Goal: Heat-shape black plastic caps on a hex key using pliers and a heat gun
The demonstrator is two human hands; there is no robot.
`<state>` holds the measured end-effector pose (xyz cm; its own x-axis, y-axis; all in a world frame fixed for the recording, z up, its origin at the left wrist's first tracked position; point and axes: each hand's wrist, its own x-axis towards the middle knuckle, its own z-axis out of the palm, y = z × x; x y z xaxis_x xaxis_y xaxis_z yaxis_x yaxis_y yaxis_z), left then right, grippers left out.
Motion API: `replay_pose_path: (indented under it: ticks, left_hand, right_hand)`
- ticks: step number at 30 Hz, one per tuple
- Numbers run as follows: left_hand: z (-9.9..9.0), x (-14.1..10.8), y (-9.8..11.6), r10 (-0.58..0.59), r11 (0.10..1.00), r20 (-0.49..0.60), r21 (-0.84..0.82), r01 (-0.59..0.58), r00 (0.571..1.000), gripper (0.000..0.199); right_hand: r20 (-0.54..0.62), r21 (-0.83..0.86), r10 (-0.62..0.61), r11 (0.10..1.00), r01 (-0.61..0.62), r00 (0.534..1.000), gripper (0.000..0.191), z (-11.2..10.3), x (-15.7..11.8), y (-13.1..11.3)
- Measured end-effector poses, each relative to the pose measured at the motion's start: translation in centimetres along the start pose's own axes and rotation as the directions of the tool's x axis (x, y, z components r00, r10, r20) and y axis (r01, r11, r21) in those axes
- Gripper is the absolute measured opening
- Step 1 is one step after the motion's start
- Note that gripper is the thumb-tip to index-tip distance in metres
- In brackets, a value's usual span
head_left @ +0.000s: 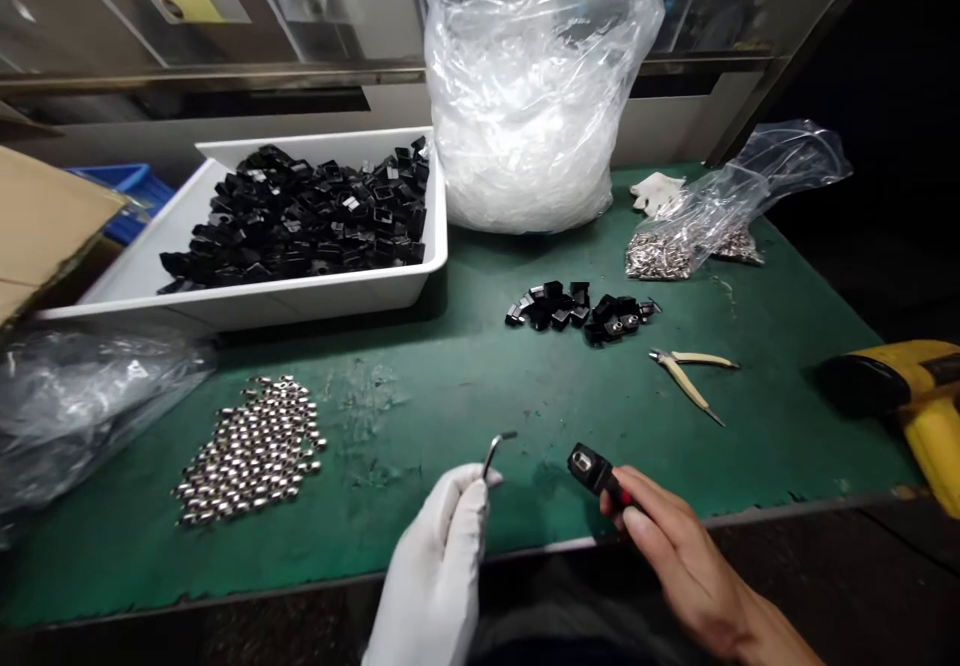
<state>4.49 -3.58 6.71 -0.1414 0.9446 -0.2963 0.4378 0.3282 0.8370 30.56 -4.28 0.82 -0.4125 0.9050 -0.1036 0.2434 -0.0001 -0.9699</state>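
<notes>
White-gloved left hand (437,561) noted at close range; a small hooked piece of silvery metal (490,456) is pinched narrowly between its thumb and forefinger. By the bare right hand (675,546), a black elongated object with an oblong silvery recess at its head (600,474) is gripped firmly, fingers wrapped around its rear; whether it is one body or a fitted part cannot be told. Both pieces are held apart over the near edge of the green-topped table (450,386). Grips at the ends were presumably chosen so that the hook's bent tip and the recess are left uncovered. Clock centred on the gap between the hands: at 9 o'clock, short silvery metal cylinders (251,456) are spread loosely, probably for easy picking. At 12 to 1, a small heap of black plastic pieces (555,308) is placed, likely as a handy working portion. At 2, yellow-handled pliers (682,379) are laid with handles spread. Bulkier stock is set farther back, perhaps to free the front: a white plastic tray (337,304) filled with black plastic housings (322,216) at 10 to 11, and a bulging clear plastic bag (525,126) at 12.
</notes>
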Motion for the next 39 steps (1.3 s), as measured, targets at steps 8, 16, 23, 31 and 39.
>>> replay_pose_path:
  ticks: [8,16,23,31,39]
  left_hand:
    - [-0.3,-2.6,1.9,-0.142,0.972,0.076,-0.179,0.153,0.987,0.029]
    - [-0.7,-2.3,1.4,-0.134,0.968,0.131,-0.195,0.158,0.982,0.028]
    - [-0.4,-2.4,0.0,-0.225,0.910,0.219,-0.301,0.285,0.949,0.033]
    - [1.0,-2.2,-2.2,-0.304,0.592,0.501,-0.567,0.573,0.810,0.031]
    - [1.0,-2.2,-3.6,-0.304,0.474,0.569,-0.605,0.639,0.764,0.029]
  right_hand:
    - [0.079,-0.200,-0.024,0.979,0.039,0.997,0.038,-0.2,0.4,-1.1]
    - [0.113,-0.350,-0.057,0.932,0.093,0.992,0.043,0.0,0.5,-1.6]
    - [0.117,-0.430,-0.070,0.895,0.114,0.991,0.044,-0.1,0.3,-0.8]
    - [0.040,-0.631,-0.058,0.773,0.070,0.998,0.044,0.2,0.3,-2.4]
    - [0.031,-0.752,-0.075,0.655,0.072,0.997,0.050,0.2,0.2,-3.4]
